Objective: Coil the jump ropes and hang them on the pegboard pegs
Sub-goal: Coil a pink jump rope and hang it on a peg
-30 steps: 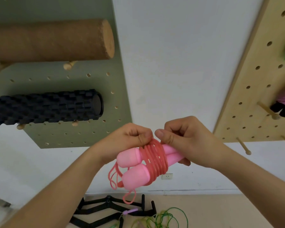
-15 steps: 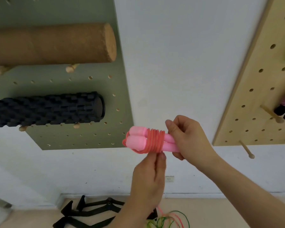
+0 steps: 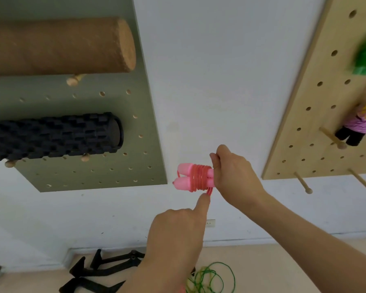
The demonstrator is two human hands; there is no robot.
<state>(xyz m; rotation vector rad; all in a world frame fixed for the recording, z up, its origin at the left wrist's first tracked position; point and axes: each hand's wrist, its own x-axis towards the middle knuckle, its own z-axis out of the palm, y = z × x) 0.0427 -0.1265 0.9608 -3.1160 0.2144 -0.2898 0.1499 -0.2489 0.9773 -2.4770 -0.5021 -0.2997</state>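
R hand (image 3: pixel 232 176) grips pink jump rope (image 3: pixel 190 176) by handle ends, mid-air btwn green pegboard (image 3: pixel 93 172) and wooden pegboard (image 3: pixel 317 102); those ends hidden in fist. Cord wound tight round both handles. L hand (image 3: pixel 178 229) below, index tip touching loose loop under bundle; other fingers curled, palm side hidden, so I can't tell if they hold anything. Green rope (image 3: pixel 211 278) on floor, partly behind L arm.

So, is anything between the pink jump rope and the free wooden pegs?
Nothing visible does. Between the pink jump rope, held by the right hand, and the nearest free peg lies only bare wall.
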